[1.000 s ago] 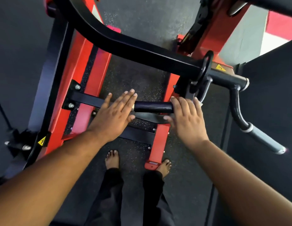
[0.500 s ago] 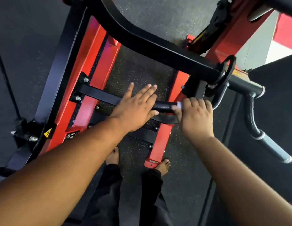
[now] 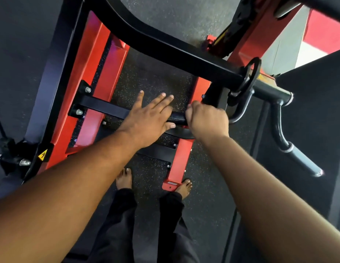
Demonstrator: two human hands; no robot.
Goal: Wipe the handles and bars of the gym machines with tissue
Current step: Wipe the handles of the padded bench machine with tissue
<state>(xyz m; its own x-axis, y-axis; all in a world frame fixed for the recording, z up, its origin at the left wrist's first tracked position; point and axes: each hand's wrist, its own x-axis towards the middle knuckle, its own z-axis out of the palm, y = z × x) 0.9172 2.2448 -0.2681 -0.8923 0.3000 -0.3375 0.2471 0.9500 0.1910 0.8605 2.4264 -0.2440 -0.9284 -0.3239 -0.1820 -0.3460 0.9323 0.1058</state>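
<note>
Head view looks straight down at your two hands on a low black handle that sticks out sideways from the red and black machine frame. Your left hand lies flat across the handle, fingers straight and a little spread, thumb tucked along the near side of the bar. Your right hand is just beside it, toward the handle's right end, with its fingers curled over the bar in a fist-like grip. A short stretch of bare black grip shows between the two hands. No tissue can be made out; if one is under your right hand, the fingers hide it. Above the hands a thick black curved bar crosses the view, and off to the right hangs a grey-tipped handle. Your bare feet stand on the speckled black rubber floor.
</note>
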